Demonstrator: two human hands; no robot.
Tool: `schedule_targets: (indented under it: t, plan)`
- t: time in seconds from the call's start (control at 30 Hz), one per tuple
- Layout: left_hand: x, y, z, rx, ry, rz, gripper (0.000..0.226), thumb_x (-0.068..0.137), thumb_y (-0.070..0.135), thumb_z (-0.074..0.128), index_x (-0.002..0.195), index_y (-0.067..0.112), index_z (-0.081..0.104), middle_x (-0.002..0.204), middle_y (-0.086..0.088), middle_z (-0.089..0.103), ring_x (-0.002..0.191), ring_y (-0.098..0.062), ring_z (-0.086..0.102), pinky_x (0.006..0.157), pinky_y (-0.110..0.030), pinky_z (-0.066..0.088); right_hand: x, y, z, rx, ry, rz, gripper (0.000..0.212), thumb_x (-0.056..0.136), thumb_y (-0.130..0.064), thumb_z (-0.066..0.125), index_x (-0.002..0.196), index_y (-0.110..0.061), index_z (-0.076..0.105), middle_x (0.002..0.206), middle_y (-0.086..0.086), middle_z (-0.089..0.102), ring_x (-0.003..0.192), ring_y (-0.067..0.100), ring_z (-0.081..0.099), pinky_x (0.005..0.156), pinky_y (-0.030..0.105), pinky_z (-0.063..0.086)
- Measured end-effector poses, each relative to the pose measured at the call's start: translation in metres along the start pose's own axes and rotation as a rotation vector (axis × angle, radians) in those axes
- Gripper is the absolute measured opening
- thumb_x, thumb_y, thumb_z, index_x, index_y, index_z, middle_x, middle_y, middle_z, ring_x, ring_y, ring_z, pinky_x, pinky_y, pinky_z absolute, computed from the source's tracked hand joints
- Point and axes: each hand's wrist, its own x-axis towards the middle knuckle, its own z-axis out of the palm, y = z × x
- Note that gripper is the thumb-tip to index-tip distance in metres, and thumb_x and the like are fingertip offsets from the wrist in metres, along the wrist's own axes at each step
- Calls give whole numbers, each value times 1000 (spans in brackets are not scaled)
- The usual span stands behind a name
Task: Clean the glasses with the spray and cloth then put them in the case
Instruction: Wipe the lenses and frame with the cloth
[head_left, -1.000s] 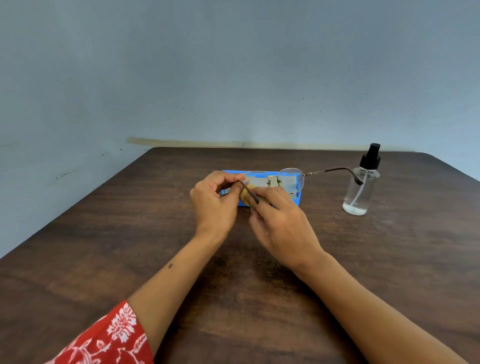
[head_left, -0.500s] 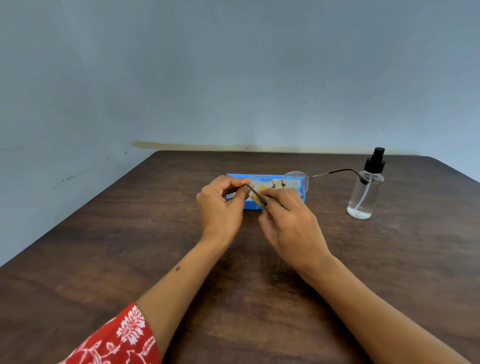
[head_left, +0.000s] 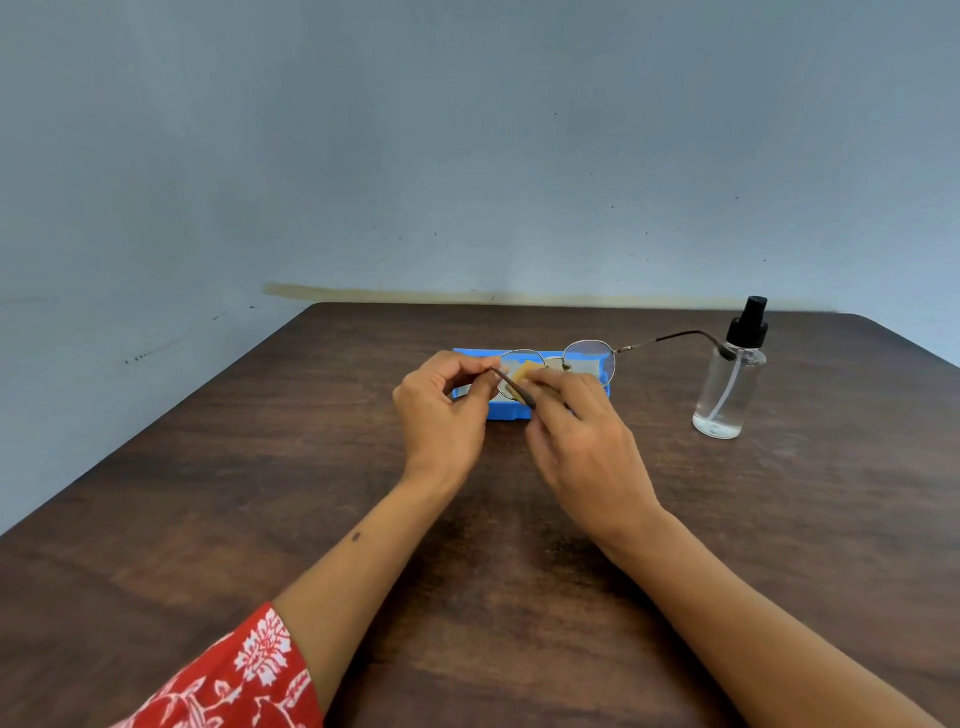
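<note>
Thin metal-framed glasses (head_left: 589, 358) are held up over the open blue case (head_left: 511, 412) at the middle of the table. My left hand (head_left: 441, 415) pinches the frame at its left hinge, with the near temple pointing toward me. My right hand (head_left: 582, 436) presses a small yellow cloth (head_left: 523, 373) against the left lens. The far temple reaches out to the right, its tip in front of the clear spray bottle (head_left: 727, 387) with a black pump top, which stands upright on the table.
The dark wooden table (head_left: 260, 493) meets a grey-blue wall at its far edge. The table's left edge runs diagonally, with the drop beyond it. A red patterned sleeve (head_left: 228, 675) shows at the bottom left.
The hands, glasses and cloth keep the same grip; the view has shifted slightly, and the cloth has moved a little over the left lens.
</note>
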Motion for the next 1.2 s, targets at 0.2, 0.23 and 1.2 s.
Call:
schedule_targets:
  t: [0.2, 0.23, 1.2]
  plan:
    - [0, -4, 0, -15, 9, -11, 30, 76, -1, 73, 70, 29, 68, 76, 11, 69, 74, -3, 67, 72, -22, 55, -3, -4, 3, 89, -80, -53, 31, 78, -11, 46, 96, 1, 69, 97, 10, 65, 86, 27, 61, 68, 37, 55]
    - [0, -4, 0, -12, 12, -4, 32, 76, -1, 73, 70, 29, 68, 76, 12, 69, 74, -2, 67, 72, -21, 55, -3, -4, 3, 67, -53, -35, 31, 79, -10, 46, 95, 1, 69, 96, 11, 65, 85, 27, 61, 67, 37, 55]
    - [-3, 6, -1, 19, -30, 75, 26, 78, 5, 73, 74, 30, 67, 79, 12, 68, 79, -3, 67, 73, -21, 56, -2, -5, -3, -20, -56, -90, 40, 79, -10, 42, 109, 2, 65, 104, 12, 64, 91, 26, 58, 72, 31, 53]
